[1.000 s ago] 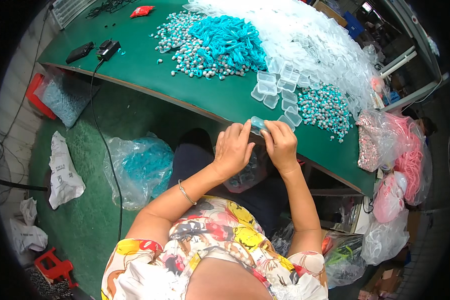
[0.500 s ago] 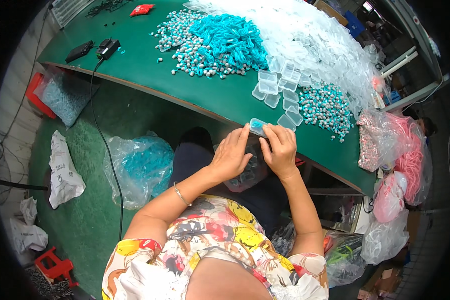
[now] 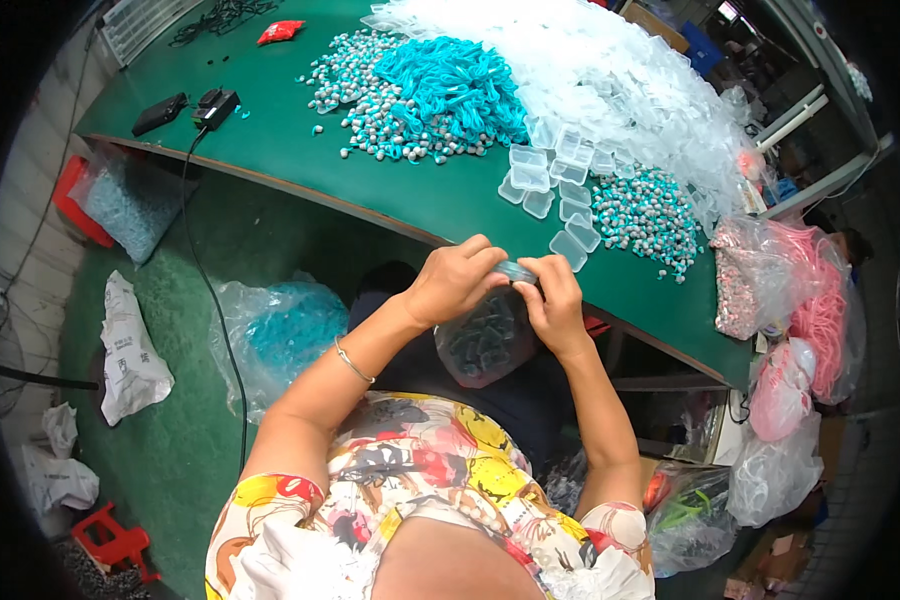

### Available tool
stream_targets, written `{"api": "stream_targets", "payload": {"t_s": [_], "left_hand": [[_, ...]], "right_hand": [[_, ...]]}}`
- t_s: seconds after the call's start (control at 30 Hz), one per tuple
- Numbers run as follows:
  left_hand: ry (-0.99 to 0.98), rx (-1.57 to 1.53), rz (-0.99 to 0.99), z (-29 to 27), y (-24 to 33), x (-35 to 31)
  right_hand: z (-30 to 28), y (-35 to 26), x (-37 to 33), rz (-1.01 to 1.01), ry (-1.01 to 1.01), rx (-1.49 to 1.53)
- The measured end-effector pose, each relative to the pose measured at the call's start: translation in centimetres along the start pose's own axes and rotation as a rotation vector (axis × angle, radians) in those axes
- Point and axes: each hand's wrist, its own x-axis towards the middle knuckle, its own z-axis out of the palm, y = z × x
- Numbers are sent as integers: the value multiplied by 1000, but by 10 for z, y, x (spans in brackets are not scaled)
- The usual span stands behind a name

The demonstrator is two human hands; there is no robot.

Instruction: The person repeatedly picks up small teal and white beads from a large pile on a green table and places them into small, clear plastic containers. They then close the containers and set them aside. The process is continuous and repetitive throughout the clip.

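Note:
Both hands meet just off the table's near edge around a small clear plastic case [image 3: 515, 271] with blue contents. My left hand [image 3: 454, 282] pinches its left end, and my right hand [image 3: 554, 303] grips the right end with thumb and fingers. The case appears shut and is seen nearly edge-on; the fingers partly hide it. Beyond it on the table lie several open clear cases [image 3: 529, 168]. To their right is a heap of small grey-and-blue pieces [image 3: 648, 215]. A tangle of bright blue cords [image 3: 460, 88] lies farther back, with more grey-and-blue pieces [image 3: 395, 130] around it.
A big white heap of clear cases [image 3: 630, 75] covers the far right of the green table [image 3: 270, 150]. Below my hands hangs a clear bag of cases [image 3: 487, 345]. A bag of blue material [image 3: 295, 325] stands on the floor. A black cable [image 3: 215, 300] runs down from a black device [image 3: 215, 106].
The case has tilted from face-up to nearly edge-on and come slightly nearer to me. My left hand has curled its fingers around its end; the bag below shows more.

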Motion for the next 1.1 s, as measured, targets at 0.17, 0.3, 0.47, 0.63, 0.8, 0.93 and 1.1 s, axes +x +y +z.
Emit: {"api": "stream_targets", "payload": {"t_s": [0.17, 0.3, 0.47, 0.63, 0.8, 0.93, 1.1], "left_hand": [[30, -183, -18, -8, 8, -4], [61, -259, -134, 13, 7, -18], [-251, -19, -124, 60, 3, -42], [-352, 85, -98, 86, -6, -55], [-61, 16, 12, 22, 3, -16], [287, 344, -186, -29, -48, 32], [83, 680, -404, -35, -100, 71]], "right_hand": [[-11, -21, 1, 92, -71, 112], [-23, -5, 3, 5, -163, 12], [-35, 31, 1, 233, 42, -518], [-26, 31, 6, 193, 50, -591], [-28, 42, 0, 201, -12, -475], [-16, 20, -2, 80, -6, -415], [-3, 20, 17, 15, -46, -297]]}}
